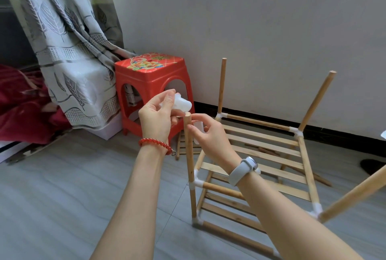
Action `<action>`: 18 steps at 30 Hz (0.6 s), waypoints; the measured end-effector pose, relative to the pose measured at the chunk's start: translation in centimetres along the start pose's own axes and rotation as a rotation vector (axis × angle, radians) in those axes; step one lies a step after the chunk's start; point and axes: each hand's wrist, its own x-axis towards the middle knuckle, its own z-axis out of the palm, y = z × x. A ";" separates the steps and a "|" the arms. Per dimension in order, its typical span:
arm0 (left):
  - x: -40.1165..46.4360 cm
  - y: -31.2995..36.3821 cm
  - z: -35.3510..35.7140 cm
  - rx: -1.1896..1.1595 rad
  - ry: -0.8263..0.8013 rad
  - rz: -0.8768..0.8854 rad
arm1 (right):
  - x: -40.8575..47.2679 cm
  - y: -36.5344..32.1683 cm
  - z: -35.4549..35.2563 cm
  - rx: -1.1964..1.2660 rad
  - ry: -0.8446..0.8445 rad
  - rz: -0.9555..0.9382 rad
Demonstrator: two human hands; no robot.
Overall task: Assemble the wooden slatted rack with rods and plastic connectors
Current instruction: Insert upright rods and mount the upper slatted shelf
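Grey floor tiles (62,186) run back to a pale wall (250,19) with a dark skirting, and at far left a dark red cloth (23,109) lies bunched beside a leaf-patterned curtain (69,50) that hangs down to the floor. Just right of the curtain stands a red plastic stool (150,75) with a flower print on its seat. In front of the stool the left hand (156,117), a red bead bracelet (155,144) on its wrist, pinches a white plastic connector (182,104) just above the top of an upright wooden rod (189,151). The right hand (211,136), with a pale wristband (243,170), curls its fingers round that rod near its tip and also holds a second white connector (198,128). The rod rises from the near-left corner of the partly built slatted rack (261,155), which stands on the floor at centre right with other rods sticking up from its corners. Loose wooden rods (263,150) lie on the floor behind it.
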 end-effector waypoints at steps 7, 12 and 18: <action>0.0 1.6 0.6 -0.204 0.022 -0.024 | 0.1 0.4 -0.3 0.056 -0.007 0.055; 0.2 0.5 0.4 -0.043 -0.027 -0.110 | 0.1 0.6 -0.4 0.057 -0.015 0.056; 0.3 -0.2 0.4 0.245 -0.127 0.003 | 0.2 1.3 -0.1 0.048 -0.019 0.082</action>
